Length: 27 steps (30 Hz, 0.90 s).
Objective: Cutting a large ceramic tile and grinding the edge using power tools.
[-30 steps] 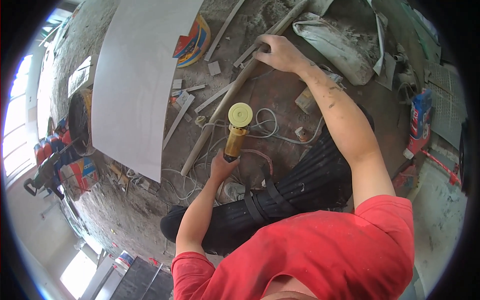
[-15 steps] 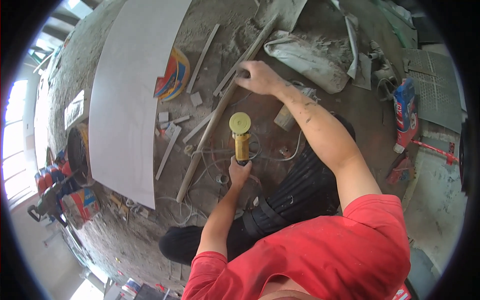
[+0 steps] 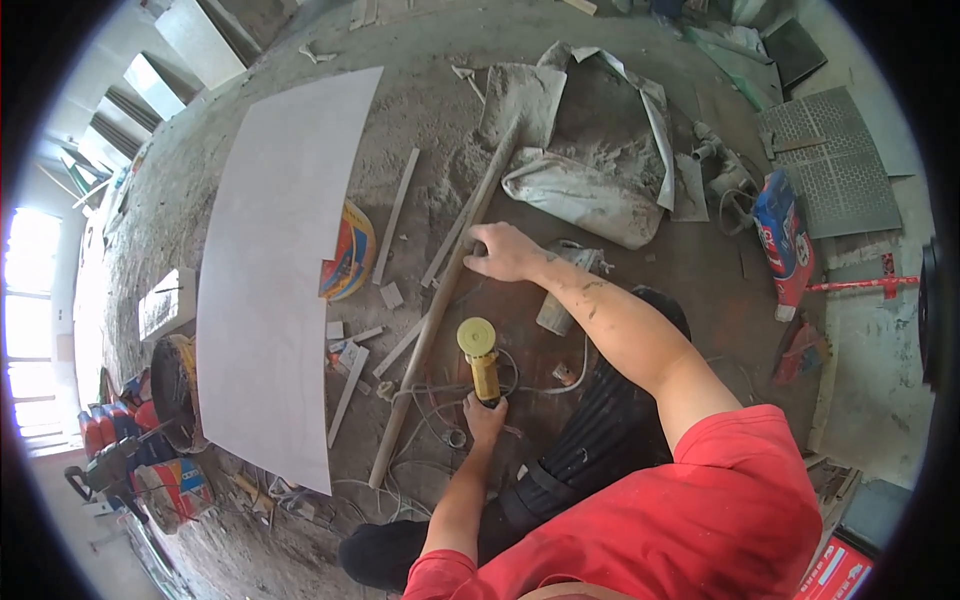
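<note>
My left hand is closed around the rear of a yellow angle grinder. The grinder's round, pale yellow disc points away from me and faces up. Farther forward, my right arm reaches out, and my right hand curls its thumb and fingers over the edge of a long wooden pole. The pole lies slanted across the floor, its near end left of the grinder. A pale cable loops on the floor around the grinder. The palm side of my right hand is hidden.
A large pale sheet stretches along the left, partly over a colourful bucket. Narrow offcut strips lie beside the pole. A dusty white sack lies ahead, and a blue and red bag stands right. A drill is far left.
My view has tilted, so the floor and both hands appear lower in the picture. My hands keep about the same places on the grinder and the pole.
</note>
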Each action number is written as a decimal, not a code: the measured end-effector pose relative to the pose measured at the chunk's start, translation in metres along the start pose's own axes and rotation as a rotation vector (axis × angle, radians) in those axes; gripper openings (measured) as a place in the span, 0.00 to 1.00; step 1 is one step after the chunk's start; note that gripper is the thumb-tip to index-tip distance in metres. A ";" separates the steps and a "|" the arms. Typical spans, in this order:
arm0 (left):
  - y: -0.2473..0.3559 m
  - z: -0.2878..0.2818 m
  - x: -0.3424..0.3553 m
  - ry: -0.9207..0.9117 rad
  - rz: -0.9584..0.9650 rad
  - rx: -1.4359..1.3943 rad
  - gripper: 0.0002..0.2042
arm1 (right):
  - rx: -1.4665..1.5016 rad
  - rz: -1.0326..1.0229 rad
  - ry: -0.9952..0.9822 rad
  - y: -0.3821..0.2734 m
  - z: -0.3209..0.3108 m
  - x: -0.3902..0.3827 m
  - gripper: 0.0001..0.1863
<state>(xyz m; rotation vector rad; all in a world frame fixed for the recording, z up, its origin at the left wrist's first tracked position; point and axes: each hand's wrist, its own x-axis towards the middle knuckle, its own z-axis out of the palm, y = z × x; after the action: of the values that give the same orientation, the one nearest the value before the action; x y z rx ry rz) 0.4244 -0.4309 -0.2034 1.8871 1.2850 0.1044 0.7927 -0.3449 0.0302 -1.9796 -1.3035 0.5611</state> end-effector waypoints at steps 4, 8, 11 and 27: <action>0.016 -0.004 0.001 -0.012 -0.044 0.004 0.35 | 0.012 -0.084 0.061 -0.001 0.002 0.006 0.21; 0.013 -0.005 -0.004 0.000 -0.040 0.044 0.36 | 0.022 0.057 -0.081 -0.018 -0.001 0.005 0.22; 0.011 -0.009 -0.004 0.016 0.023 0.002 0.34 | -0.016 0.086 -0.100 -0.017 0.003 0.004 0.23; 0.009 0.021 -0.033 -0.104 0.083 -0.186 0.36 | -0.080 -0.038 0.008 0.010 0.001 0.020 0.19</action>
<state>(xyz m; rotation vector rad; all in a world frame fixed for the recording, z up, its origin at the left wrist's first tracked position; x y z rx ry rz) 0.4256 -0.4709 -0.1993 1.7635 1.0889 0.1619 0.8058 -0.3284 0.0225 -2.0155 -1.3748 0.4891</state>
